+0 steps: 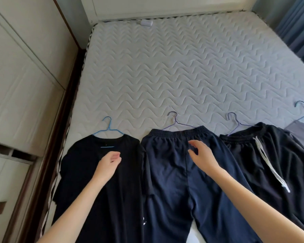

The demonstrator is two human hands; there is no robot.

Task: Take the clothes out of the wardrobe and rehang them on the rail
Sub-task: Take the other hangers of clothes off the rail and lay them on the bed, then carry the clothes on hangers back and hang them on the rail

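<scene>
Several garments lie flat in a row on the near part of a bed, each on a wire hanger. A black T-shirt (88, 172) on a light blue hanger (107, 128) is at the left. Navy trousers (172, 172) on a purple hanger (175, 121) lie in the middle. Black trousers with a white drawstring (279, 155) lie to the right, and a grey garment (301, 130) shows at the right edge. My left hand (109, 163) hovers over the T-shirt with loosely curled fingers and holds nothing. My right hand (200, 153) hangs over the navy trousers with fingers relaxed, also holding nothing.
The white quilted mattress (182, 67) stretches away behind the clothes. Cream wardrobe doors (25, 76) stand along the left, with a dark wooden bed edge (60, 137) between. Blue curtains (297, 27) hang at the far right. A small white object (146, 22) lies near the headboard.
</scene>
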